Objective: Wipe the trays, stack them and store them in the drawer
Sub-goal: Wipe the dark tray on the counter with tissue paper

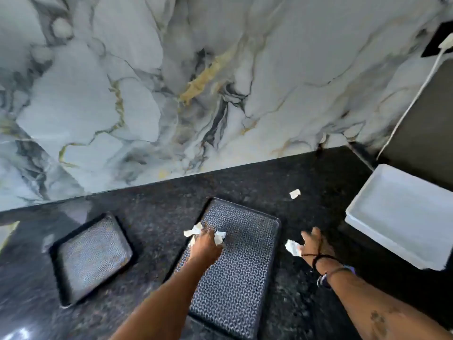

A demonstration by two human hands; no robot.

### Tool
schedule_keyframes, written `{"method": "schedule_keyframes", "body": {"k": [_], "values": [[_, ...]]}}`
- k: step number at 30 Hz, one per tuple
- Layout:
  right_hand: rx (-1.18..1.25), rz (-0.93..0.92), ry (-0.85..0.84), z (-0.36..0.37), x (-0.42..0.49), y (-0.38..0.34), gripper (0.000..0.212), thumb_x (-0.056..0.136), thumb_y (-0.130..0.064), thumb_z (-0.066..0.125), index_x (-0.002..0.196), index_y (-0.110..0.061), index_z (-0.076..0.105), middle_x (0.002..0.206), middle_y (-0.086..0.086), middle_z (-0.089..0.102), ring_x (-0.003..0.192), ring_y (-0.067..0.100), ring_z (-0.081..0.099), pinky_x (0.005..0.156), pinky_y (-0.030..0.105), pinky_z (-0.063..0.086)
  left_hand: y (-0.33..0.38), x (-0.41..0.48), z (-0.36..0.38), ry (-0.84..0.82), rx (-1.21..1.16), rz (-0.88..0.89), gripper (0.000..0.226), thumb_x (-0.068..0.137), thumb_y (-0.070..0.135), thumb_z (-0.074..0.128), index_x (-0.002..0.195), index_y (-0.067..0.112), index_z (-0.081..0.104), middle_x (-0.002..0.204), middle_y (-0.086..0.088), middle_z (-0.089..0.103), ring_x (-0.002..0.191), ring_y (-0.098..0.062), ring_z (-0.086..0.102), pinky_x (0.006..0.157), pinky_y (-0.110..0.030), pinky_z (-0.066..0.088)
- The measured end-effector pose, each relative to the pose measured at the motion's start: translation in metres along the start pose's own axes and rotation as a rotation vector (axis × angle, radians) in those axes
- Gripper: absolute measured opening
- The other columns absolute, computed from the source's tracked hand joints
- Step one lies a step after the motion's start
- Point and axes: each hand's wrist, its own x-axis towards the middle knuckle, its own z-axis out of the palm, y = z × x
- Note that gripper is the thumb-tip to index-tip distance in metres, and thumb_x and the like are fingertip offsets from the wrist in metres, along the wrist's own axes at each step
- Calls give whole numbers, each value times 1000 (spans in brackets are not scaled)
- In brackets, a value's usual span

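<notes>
A large dark tray (pixel 235 278) with a white patterned surface lies in the middle of the black counter. My left hand (pixel 208 244) rests on its far left part, shut on a crumpled white tissue (pixel 196 230). A smaller patterned tray (pixel 92 256) sits to the left. A white tray (pixel 402 212) stands at the right, tilted over the counter's right end. My right hand (pixel 316 244) lies on the counter right of the large tray, fingers spread, touching a second white tissue piece (pixel 293 247).
A small tissue scrap (pixel 295 193) lies on the black granite counter (pixel 306 182) behind the large tray. A marble backsplash (pixel 171 82) rises behind. A white cable (pixel 416 94) runs down the grey wall at the right.
</notes>
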Motion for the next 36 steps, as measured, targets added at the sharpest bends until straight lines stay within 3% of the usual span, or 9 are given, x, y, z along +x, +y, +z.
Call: {"method": "schedule_keyframes", "body": {"k": [4,7,10,13,18,27,30,33,36], "values": [[2,-155,-127,-9,49,-5,14,82,3,49,84,0,62,93,20,56,98,35,59,82,42,44,16,14,8,9,-145,-127,21,89,30,58,92,9,62,105,-12,66,97,-31,64,79,-36,51],[202,-190,-60,-26,89,-14,17,76,12,57,70,-3,63,94,30,63,93,39,61,86,48,47,31,10,8,68,-207,127,16,87,29,61,82,14,65,95,-1,59,85,-21,60,77,-34,52],[450,-137,38,-46,131,-26,48,79,5,70,124,8,53,113,30,63,107,40,59,95,33,38,21,13,1,353,-55,204,11,83,39,67,83,27,66,115,2,61,99,-20,55,83,-33,46],[339,-145,-75,-49,167,-26,76,80,-9,73,144,-7,32,114,24,61,108,37,59,96,36,41,-1,25,-19,416,39,-60,10,77,34,73,83,27,69,133,-5,55,115,-29,50,92,-41,42],[153,-65,-38,-43,197,-40,24,82,-18,68,93,3,67,101,31,61,97,43,60,86,44,50,-21,39,-28,270,-2,-233,15,88,19,59,95,8,66,105,-12,59,103,-34,57,80,-42,48],[97,-12,-53,-26,107,-26,56,79,-45,42,79,5,67,99,29,67,98,39,63,84,39,49,-21,22,-36,300,-252,-260,18,81,4,57,67,14,50,88,-15,66,84,-34,62,70,-40,48],[171,52,-25,-24,59,-10,50,79,-39,48,73,7,65,100,35,65,100,40,61,92,41,44,-23,9,-39,204,-254,-182,11,80,9,62,90,10,61,100,-15,70,96,-35,65,75,-36,50],[197,107,98,-28,16,4,55,77,-49,65,75,7,68,86,30,67,93,37,66,86,37,49,-33,5,-45,5,-50,-63,56,85,17,57,139,23,45,126,-13,64,114,-33,62,88,-35,49],[276,103,109,-18,-30,17,68,58,-57,55,54,10,63,63,31,65,67,39,68,67,41,55,-41,9,-51,-50,164,25,44,89,17,51,132,26,53,128,-13,61,116,-34,61,93,-40,50]]}}
